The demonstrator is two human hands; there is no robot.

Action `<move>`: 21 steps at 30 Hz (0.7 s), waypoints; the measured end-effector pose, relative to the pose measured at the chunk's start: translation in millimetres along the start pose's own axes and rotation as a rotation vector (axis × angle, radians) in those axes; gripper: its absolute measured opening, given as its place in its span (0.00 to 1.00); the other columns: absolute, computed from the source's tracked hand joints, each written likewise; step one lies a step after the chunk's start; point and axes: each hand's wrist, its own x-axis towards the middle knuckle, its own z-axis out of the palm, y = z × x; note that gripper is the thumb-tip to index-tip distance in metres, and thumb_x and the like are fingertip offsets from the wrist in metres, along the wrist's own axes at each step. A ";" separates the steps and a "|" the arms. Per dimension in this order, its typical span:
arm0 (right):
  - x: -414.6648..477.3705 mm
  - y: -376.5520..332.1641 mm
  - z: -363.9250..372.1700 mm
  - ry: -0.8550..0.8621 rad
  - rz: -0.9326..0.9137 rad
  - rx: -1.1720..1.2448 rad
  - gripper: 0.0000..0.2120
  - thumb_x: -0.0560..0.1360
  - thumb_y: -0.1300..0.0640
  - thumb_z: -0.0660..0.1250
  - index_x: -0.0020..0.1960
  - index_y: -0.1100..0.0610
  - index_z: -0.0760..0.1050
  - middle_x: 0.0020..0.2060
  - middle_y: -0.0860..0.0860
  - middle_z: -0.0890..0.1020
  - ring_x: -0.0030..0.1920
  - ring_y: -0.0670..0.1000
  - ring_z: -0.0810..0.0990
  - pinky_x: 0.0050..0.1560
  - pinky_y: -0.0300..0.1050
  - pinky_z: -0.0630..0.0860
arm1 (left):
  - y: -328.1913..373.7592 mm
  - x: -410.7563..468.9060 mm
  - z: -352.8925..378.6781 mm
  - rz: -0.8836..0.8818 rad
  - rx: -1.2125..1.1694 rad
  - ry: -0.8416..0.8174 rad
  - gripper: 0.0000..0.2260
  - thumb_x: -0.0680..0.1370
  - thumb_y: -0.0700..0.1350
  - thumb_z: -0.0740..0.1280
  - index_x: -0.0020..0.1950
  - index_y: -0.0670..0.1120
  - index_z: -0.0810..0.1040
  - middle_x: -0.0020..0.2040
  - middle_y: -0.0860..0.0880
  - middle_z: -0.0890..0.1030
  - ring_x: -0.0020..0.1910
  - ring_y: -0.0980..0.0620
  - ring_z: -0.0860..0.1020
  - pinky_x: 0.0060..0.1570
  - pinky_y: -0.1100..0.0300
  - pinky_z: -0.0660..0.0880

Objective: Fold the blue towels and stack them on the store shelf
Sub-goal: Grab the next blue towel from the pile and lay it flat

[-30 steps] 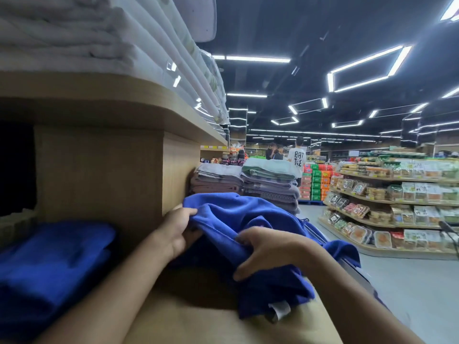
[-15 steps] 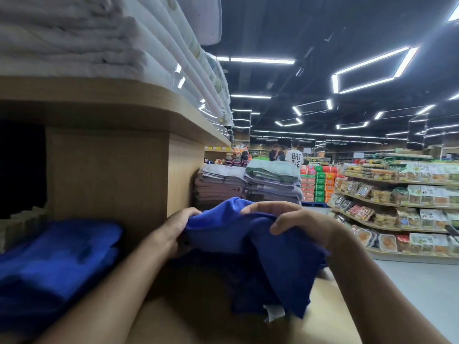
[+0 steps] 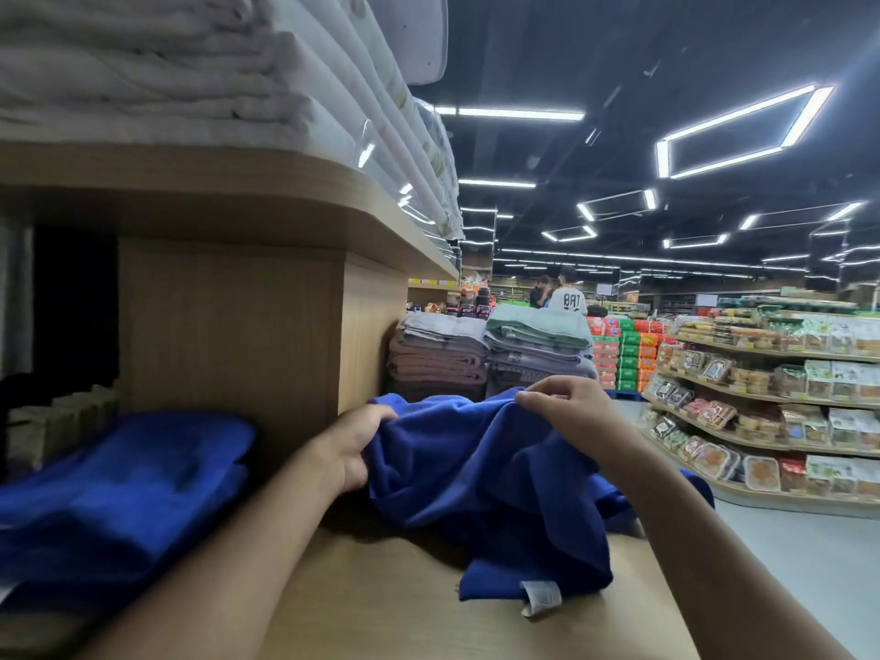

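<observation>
A loose blue towel (image 3: 481, 473) lies bunched on the wooden shelf (image 3: 405, 612) in front of me, a grey label hanging at its near edge. My left hand (image 3: 350, 443) grips its left edge. My right hand (image 3: 566, 402) pinches its top edge and lifts it a little above the shelf. A stack of folded blue towels (image 3: 119, 488) sits on the same shelf at the left, apart from both hands.
An upper wooden shelf (image 3: 238, 183) loaded with white folded linens overhangs the left side. A wooden upright (image 3: 228, 326) stands behind the towels. Stacks of pink, grey and green towels (image 3: 490, 354) lie farther back. Food shelves (image 3: 762, 397) line the aisle at right; people stand far off.
My right hand has moved from lying on the towel's middle up and to the right, pulling the top edge with it. The left hand has kept its grip at the left edge.
</observation>
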 end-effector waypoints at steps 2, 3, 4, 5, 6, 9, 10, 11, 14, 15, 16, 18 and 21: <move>-4.8 -9.9 -1.2 -0.143 0.073 0.281 0.11 0.75 0.62 0.68 0.45 0.50 0.87 0.42 0.53 0.88 0.40 0.46 0.83 0.38 0.37 0.78 | -1.4 -2.0 -0.6 -0.017 0.026 -0.016 0.08 0.73 0.32 0.59 0.38 0.41 0.75 0.32 0.43 0.77 0.33 0.44 0.77 0.36 0.58 0.74; -6.8 -13.1 -2.8 -0.211 0.100 0.395 0.15 0.73 0.66 0.65 0.48 0.52 0.88 0.45 0.56 0.87 0.43 0.48 0.84 0.40 0.39 0.80 | -1.7 -3.0 0.1 -0.008 0.033 -0.041 0.10 0.71 0.30 0.56 0.38 0.41 0.75 0.33 0.43 0.77 0.33 0.44 0.76 0.36 0.58 0.74; -7.5 -14.1 -4.8 -0.262 0.116 0.470 0.18 0.72 0.68 0.63 0.51 0.53 0.87 0.47 0.58 0.87 0.45 0.50 0.84 0.42 0.42 0.80 | -1.9 -4.4 1.7 0.010 0.024 -0.065 0.12 0.69 0.29 0.54 0.40 0.41 0.75 0.35 0.42 0.76 0.34 0.44 0.76 0.37 0.57 0.74; -8.6 -16.1 -6.1 -0.292 0.128 0.517 0.20 0.71 0.69 0.61 0.52 0.53 0.87 0.49 0.58 0.87 0.47 0.51 0.84 0.44 0.44 0.81 | -1.4 -6.7 3.1 0.019 0.002 -0.080 0.13 0.67 0.29 0.54 0.40 0.41 0.75 0.36 0.42 0.75 0.34 0.44 0.75 0.38 0.56 0.74; -8.3 -16.1 -6.4 -0.312 0.130 0.548 0.21 0.71 0.69 0.61 0.52 0.53 0.87 0.48 0.57 0.87 0.46 0.51 0.84 0.43 0.44 0.81 | -1.2 -8.1 3.8 0.011 -0.033 -0.100 0.12 0.65 0.30 0.55 0.38 0.41 0.75 0.36 0.42 0.76 0.33 0.44 0.76 0.39 0.56 0.74; -8.4 -16.1 -3.2 -0.287 0.126 0.610 0.18 0.74 0.70 0.63 0.48 0.53 0.87 0.41 0.55 0.86 0.40 0.47 0.84 0.35 0.40 0.80 | -0.3 -9.7 3.8 0.007 -0.136 -0.167 0.07 0.62 0.37 0.61 0.34 0.42 0.78 0.38 0.41 0.80 0.34 0.43 0.80 0.41 0.56 0.78; -8.1 -14.6 -1.8 -0.276 0.117 0.614 0.17 0.76 0.69 0.64 0.46 0.53 0.87 0.41 0.55 0.86 0.39 0.47 0.84 0.35 0.40 0.80 | 0.1 -8.3 2.8 0.019 -0.143 -0.179 0.06 0.62 0.39 0.65 0.36 0.42 0.80 0.40 0.40 0.82 0.36 0.43 0.81 0.43 0.55 0.78; -8.3 -13.6 -0.3 -0.279 0.107 0.618 0.16 0.77 0.68 0.64 0.45 0.54 0.87 0.42 0.56 0.86 0.41 0.48 0.84 0.36 0.41 0.80 | 0.8 -7.9 1.6 0.018 -0.130 -0.185 0.07 0.64 0.42 0.69 0.39 0.42 0.82 0.42 0.40 0.83 0.38 0.42 0.83 0.45 0.54 0.79; -9.3 -10.4 3.1 -0.383 0.085 0.682 0.11 0.79 0.66 0.66 0.50 0.57 0.86 0.46 0.59 0.86 0.44 0.52 0.85 0.39 0.43 0.82 | -0.5 -2.8 0.7 -0.065 -0.110 -0.241 0.16 0.71 0.54 0.75 0.48 0.42 0.84 0.51 0.38 0.84 0.50 0.41 0.83 0.57 0.48 0.79; -10.2 -10.6 4.0 -0.427 0.077 0.692 0.09 0.79 0.65 0.67 0.53 0.58 0.86 0.47 0.59 0.86 0.45 0.52 0.85 0.40 0.44 0.82 | -1.6 -3.6 1.5 -0.092 -0.107 -0.252 0.16 0.73 0.55 0.74 0.49 0.42 0.84 0.52 0.38 0.84 0.52 0.41 0.83 0.58 0.47 0.79; -10.6 -10.8 5.3 -0.457 0.065 0.694 0.09 0.79 0.64 0.68 0.55 0.59 0.85 0.48 0.59 0.86 0.45 0.52 0.85 0.41 0.44 0.82 | -3.1 -3.0 2.3 -0.104 -0.103 -0.254 0.14 0.74 0.53 0.73 0.49 0.43 0.84 0.50 0.39 0.85 0.50 0.42 0.83 0.55 0.49 0.80; -11.8 -12.7 9.4 -0.453 0.050 0.695 0.08 0.78 0.63 0.70 0.55 0.57 0.85 0.48 0.58 0.86 0.45 0.51 0.85 0.41 0.43 0.82 | -6.3 -0.8 2.8 -0.078 -0.079 -0.211 0.04 0.76 0.44 0.69 0.47 0.45 0.82 0.44 0.42 0.85 0.41 0.44 0.83 0.43 0.53 0.81; -13.7 -15.2 15.8 -0.364 0.036 0.691 0.06 0.76 0.63 0.73 0.50 0.55 0.86 0.44 0.56 0.85 0.43 0.50 0.84 0.40 0.42 0.81 | -5.0 -2.5 2.6 -0.021 -0.088 -0.186 0.05 0.70 0.41 0.67 0.44 0.44 0.80 0.39 0.43 0.82 0.35 0.44 0.81 0.36 0.55 0.78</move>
